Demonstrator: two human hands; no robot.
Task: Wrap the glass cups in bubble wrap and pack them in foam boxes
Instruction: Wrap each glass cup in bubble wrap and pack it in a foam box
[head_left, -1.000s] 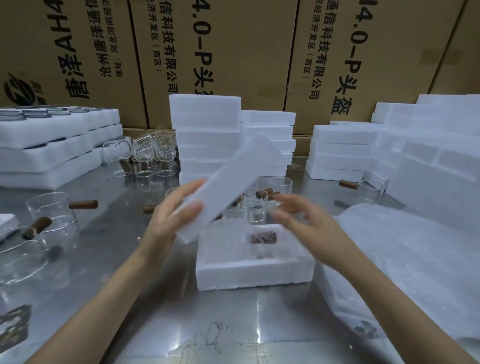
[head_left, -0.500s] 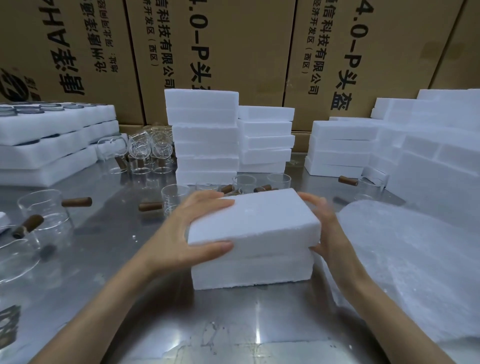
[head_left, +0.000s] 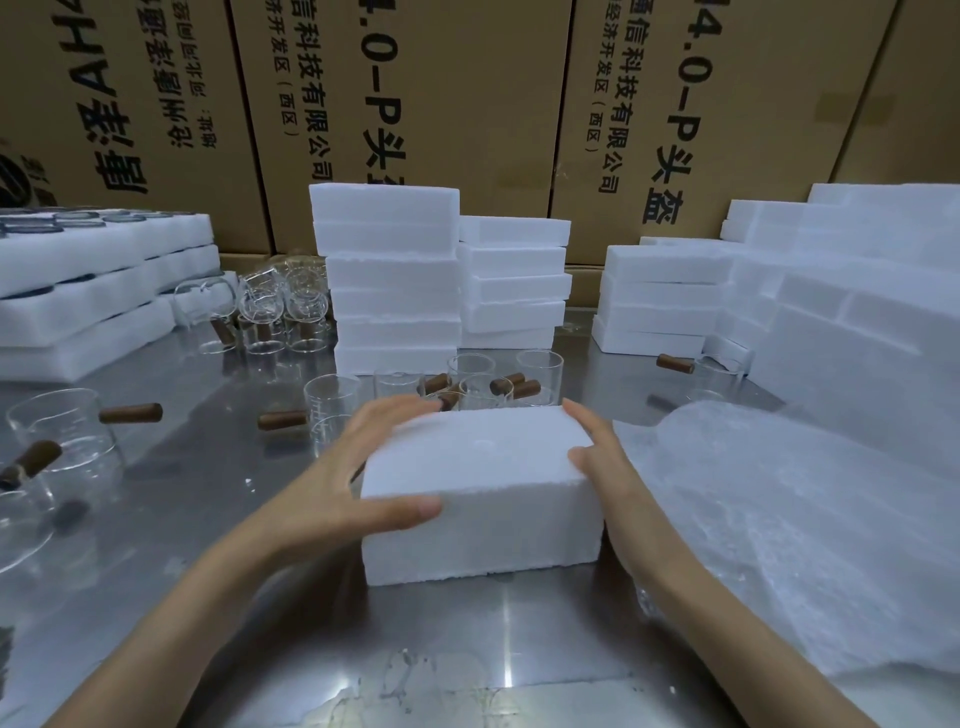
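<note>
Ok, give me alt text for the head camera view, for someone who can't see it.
Two hands, left hand and right hand, hold a closed white foam box by its ends on a steel table. Glass cups with brown handles, foam stacks and bubble wrap surround it.

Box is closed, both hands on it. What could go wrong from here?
1. Sliding the foam box back could knock the glass cups standing right behind it.
2. The left hand and right hand press with flat fingers; lifted so, the box might slip.
</note>
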